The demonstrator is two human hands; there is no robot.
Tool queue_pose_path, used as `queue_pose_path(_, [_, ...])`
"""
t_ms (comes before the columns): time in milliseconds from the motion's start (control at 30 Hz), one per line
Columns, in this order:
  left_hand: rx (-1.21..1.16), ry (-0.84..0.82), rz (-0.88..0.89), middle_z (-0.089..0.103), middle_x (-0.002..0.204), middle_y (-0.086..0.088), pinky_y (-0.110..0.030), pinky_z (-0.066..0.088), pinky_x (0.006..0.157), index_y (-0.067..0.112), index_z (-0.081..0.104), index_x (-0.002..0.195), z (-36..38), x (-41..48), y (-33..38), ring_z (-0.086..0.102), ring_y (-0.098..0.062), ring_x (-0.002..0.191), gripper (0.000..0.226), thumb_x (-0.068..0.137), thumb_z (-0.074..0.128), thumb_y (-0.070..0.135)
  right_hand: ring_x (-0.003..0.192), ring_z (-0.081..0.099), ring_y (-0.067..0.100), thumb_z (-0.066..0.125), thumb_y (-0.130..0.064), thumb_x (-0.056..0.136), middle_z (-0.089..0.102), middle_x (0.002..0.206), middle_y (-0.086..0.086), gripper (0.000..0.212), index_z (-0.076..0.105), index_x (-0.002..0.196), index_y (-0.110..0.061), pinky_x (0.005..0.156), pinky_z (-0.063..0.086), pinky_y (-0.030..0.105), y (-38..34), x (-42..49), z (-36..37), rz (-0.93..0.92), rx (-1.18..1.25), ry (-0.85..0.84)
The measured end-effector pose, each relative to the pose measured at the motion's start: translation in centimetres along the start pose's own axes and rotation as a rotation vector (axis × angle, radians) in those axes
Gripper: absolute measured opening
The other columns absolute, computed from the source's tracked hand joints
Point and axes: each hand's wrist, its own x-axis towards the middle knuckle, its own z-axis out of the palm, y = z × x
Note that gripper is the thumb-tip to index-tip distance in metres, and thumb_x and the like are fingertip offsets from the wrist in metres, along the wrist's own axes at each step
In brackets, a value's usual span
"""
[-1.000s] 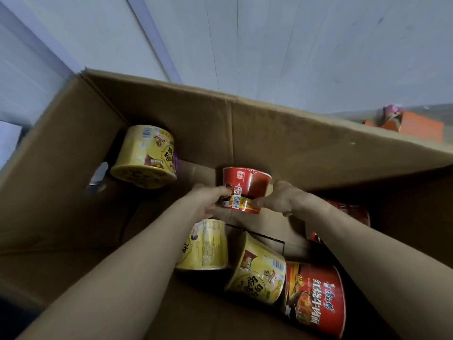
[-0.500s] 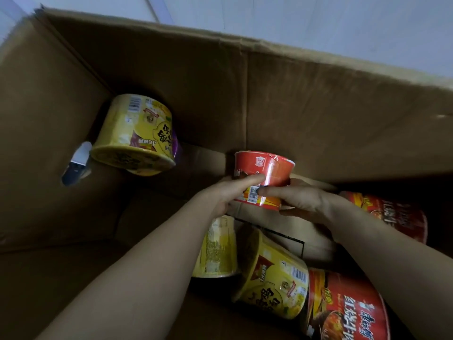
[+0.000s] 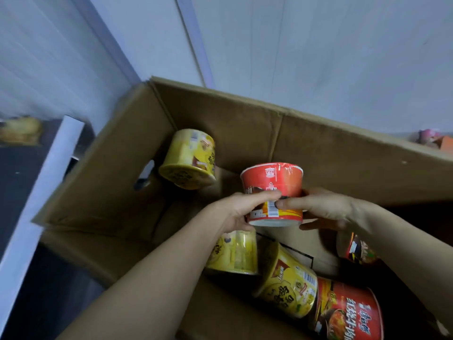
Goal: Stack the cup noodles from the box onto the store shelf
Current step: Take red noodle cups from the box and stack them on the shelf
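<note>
Left hand (image 3: 235,212) and right hand (image 3: 326,209) clamp the red cup noodle (image 3: 272,180) as I hold it over the open cardboard box (image 3: 343,148).

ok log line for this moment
red cup: upright, gripped by left hand and right hand | box: yellow cups, other red cups inside

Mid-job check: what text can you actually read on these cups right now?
"红烧牛肉": big white characters on the lower-right red cup, cut off at the frame edge.
Held red cup: logo, barcode and print too blurred.
Yellow cups: characters and labels too blurred.
</note>
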Motion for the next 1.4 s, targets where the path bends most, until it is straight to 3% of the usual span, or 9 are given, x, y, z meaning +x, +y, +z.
queue_pose_path(100, [0.002, 0.005, 0.097, 0.067, 0.12, -0.005, -0.04, 0.045, 0.1, 0.016, 0.054, 0.128, -1.7, -4.3, -0.1, 0.062, -0.02, 0.11, 0.084, 0.059, 0.084, 0.053, 0.103, 0.062, 0.016, 0.084, -0.032, 0.064, 0.067, 0.111, 0.0, 0.054, 0.057, 0.11, -0.027, 0.084, 0.052, 0.033, -3.4, -3.1, 1.4, -0.092, -0.058, 0.013])
queue_pose_path(300, [0.006, 0.063, 0.334, 0.071, 0.113, 0.005, -0.044, 0.042, 0.106, 0.029, 0.061, 0.115, -6.3, -12.8, -0.5, 0.063, -0.017, 0.111, 0.085, 0.037, 0.083, 0.056, 0.108, 0.062, 0.02, 0.085, -0.031, 0.042, 0.066, 0.115, -0.001, 0.087, 0.05, 0.122, -0.025, 0.098, 0.049, 0.044, -10.0, -8.2, 5.8, -0.258, -0.125, 0.043])
queue_pose_path(367, [0.016, 0.091, 0.405, 0.072, 0.107, 0.008, -0.035, 0.048, 0.099, 0.03, 0.063, 0.103, -8.2, -16.2, -0.4, 0.065, -0.013, 0.106, 0.062, 0.048, 0.086, 0.048, 0.109, 0.062, 0.021, 0.086, -0.03, 0.04, 0.067, 0.116, 0.0, 0.091, 0.05, 0.123, -0.025, 0.099, 0.048, 0.047, -12.4, -9.6, 7.7, -0.328, -0.152, 0.022])
queue_pose_path(467, [0.005, 0.132, 0.541, 0.073, 0.095, 0.008, -0.015, 0.054, 0.067, 0.027, 0.064, 0.094, -11.3, -21.3, -0.5, 0.07, -0.002, 0.081, 0.026, 0.078, 0.08, 0.016, 0.104, 0.064, 0.017, 0.085, -0.014, 0.053, 0.067, 0.114, 0.0, 0.084, 0.047, 0.127, -0.02, 0.089, 0.054, 0.034, -16.5, -12.3, 11.2, -0.431, -0.181, -0.009])
queue_pose_path(667, [-0.003, 0.27, 0.778, 0.073, 0.102, 0.0, -0.021, 0.056, 0.075, 0.021, 0.064, 0.108, -17.2, -29.8, -0.9, 0.071, -0.006, 0.088, 0.043, 0.072, 0.083, 0.007, 0.11, 0.061, 0.025, 0.079, -0.017, 0.038, 0.064, 0.117, 0.003, 0.092, 0.045, 0.123, -0.024, 0.098, 0.048, 0.047, -23.7, -16.9, 17.7, -0.573, -0.245, -0.051])
queue_pose_path(867, [-0.055, 0.519, 0.919, 0.071, 0.112, 0.0, -0.03, 0.056, 0.088, 0.019, 0.055, 0.127, -22.7, -38.0, -2.2, 0.069, -0.01, 0.1, 0.092, 0.042, 0.088, 0.036, 0.108, 0.06, 0.03, 0.073, -0.001, 0.056, 0.06, 0.12, 0.013, 0.079, 0.045, 0.126, -0.023, 0.092, 0.05, 0.044, -30.6, -20.9, 24.6, -0.721, -0.264, -0.08])
queue_pose_path(1033, [-0.044, 0.658, 0.945, 0.067, 0.106, 0.004, -0.026, 0.057, 0.076, 0.032, 0.05, 0.115, -26.5, -44.7, -3.6, 0.065, -0.01, 0.089, 0.061, 0.069, 0.087, 0.021, 0.111, 0.056, 0.024, 0.07, -0.01, 0.05, 0.059, 0.12, 0.005, 0.086, 0.041, 0.13, -0.027, 0.096, 0.048, 0.042, -35.3, -23.4, 29.9, -0.82, -0.348, -0.126])
queue_pose_path(1200, [-0.09, 0.81, 0.924, 0.06, 0.122, 0.006, -0.032, 0.05, 0.099, 0.023, 0.039, 0.135, -30.2, -47.9, -4.8, 0.059, -0.01, 0.11, 0.088, 0.064, 0.09, 0.027, 0.109, 0.056, 0.022, 0.075, -0.006, 0.056, 0.058, 0.118, 0.004, 0.081, 0.042, 0.128, -0.024, 0.093, 0.048, 0.039, -39.0, -23.8, 34.4, -0.863, -0.4, -0.163])
queue_pose_path(1400, [-0.137, 0.925, 0.897, 0.057, 0.127, 0.004, -0.025, 0.047, 0.091, 0.024, 0.031, 0.141, -33.8, -48.7, -5.6, 0.057, -0.012, 0.113, 0.095, 0.065, 0.089, 0.027, 0.109, 0.06, 0.026, 0.076, -0.013, 0.043, 0.064, 0.114, 0.006, 0.08, 0.052, 0.119, -0.022, 0.097, 0.05, 0.043, -42.3, -22.5, 38.1, -0.91, -0.468, -0.219])
